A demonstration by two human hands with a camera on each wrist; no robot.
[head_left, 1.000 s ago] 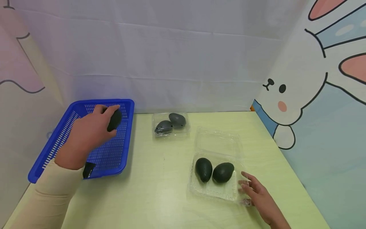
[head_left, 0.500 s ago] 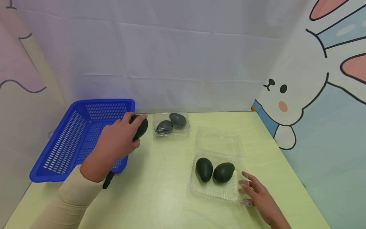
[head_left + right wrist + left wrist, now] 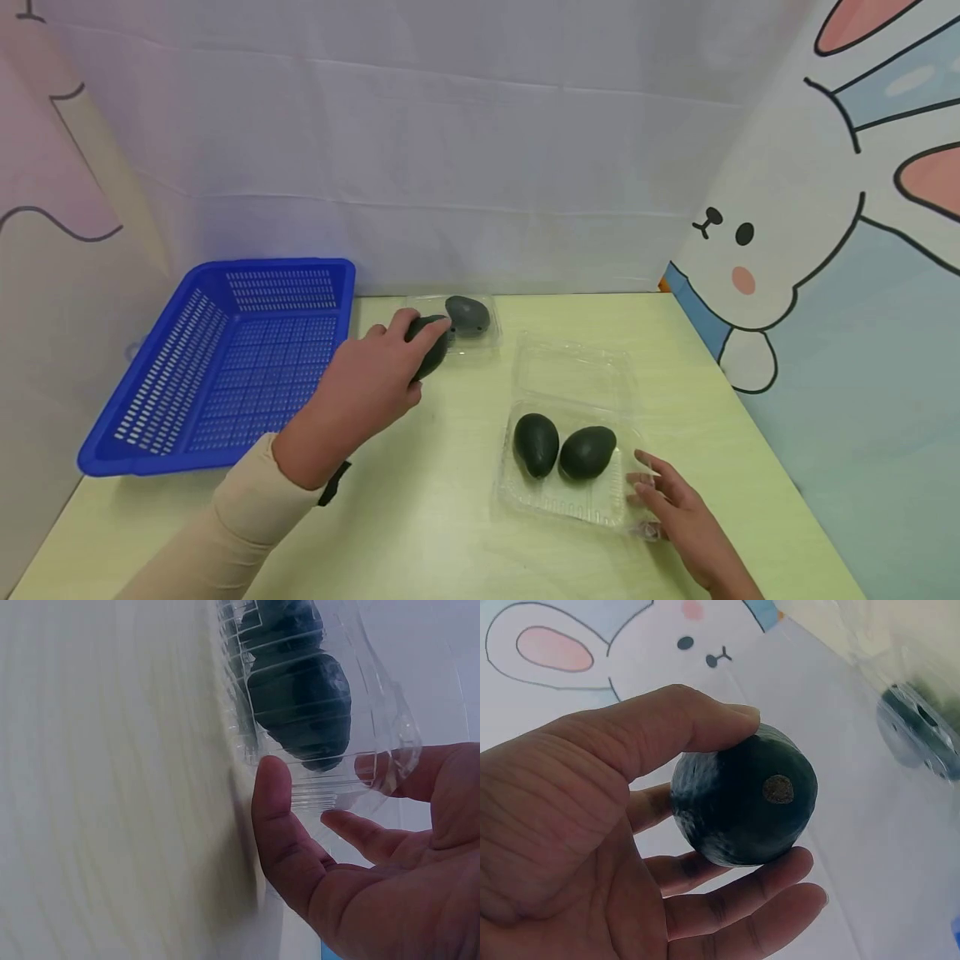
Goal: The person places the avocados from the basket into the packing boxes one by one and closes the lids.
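My left hand (image 3: 367,379) holds a dark green avocado (image 3: 429,346) between thumb and fingers, above the table and overlapping the small clear box in the head view. In the left wrist view the stem scar of this avocado (image 3: 735,802) faces the camera. At the right, an open clear plastic clamshell (image 3: 562,502) has two avocados, one on the left (image 3: 536,446) and one on the right (image 3: 587,452); its lid lies back. My right hand (image 3: 678,517) is at the clamshell's right edge, fingers spread loosely along it. The right wrist view shows the thumb (image 3: 274,802) beside its wall.
A blue plastic basket (image 3: 300,264) stands at the left with nothing in it. At the back, a closed clear box holds avocados; one (image 3: 467,316) shows, the other is behind my left hand. The pale table (image 3: 450,533) meets a white cloth wall (image 3: 510,183).
My left hand has carried the avocado out of the blue basket and rightward across the table, in front of the small box. The right hand and clamshell have stayed put.
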